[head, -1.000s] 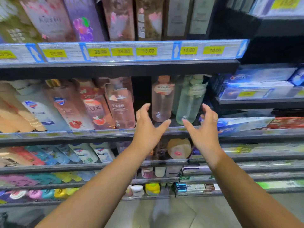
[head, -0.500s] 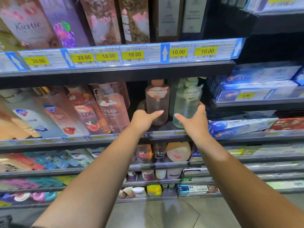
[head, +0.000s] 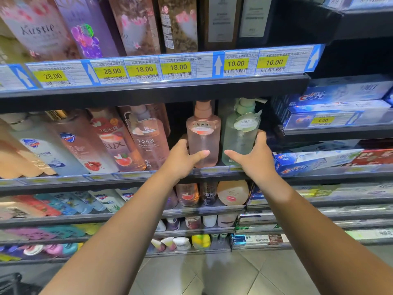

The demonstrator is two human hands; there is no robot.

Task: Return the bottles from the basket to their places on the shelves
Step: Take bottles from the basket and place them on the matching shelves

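Note:
A pink pump bottle [head: 203,136] and a pale green pump bottle [head: 239,139] stand upright side by side on the middle shelf [head: 131,177], under the 10.00 price tags. My left hand [head: 182,160] wraps the lower part of the pink bottle, thumb across its front and fingers behind its left side. My right hand [head: 254,159] holds the green bottle low down, thumb in front, fingers on its right side. Both bottles' bases sit just behind the shelf's front lip.
Lux and Safeguard bottles [head: 119,141] lean to the left on the same shelf. Crest toothpaste boxes [head: 314,161] lie to the right. The upper shelf's price strip [head: 176,68] hangs just above the pump heads. A dark object [head: 9,282] shows at the bottom left.
Both hands moved forward from open in front of the shelf and closed around the two bottles. The view came closer to the shelf.

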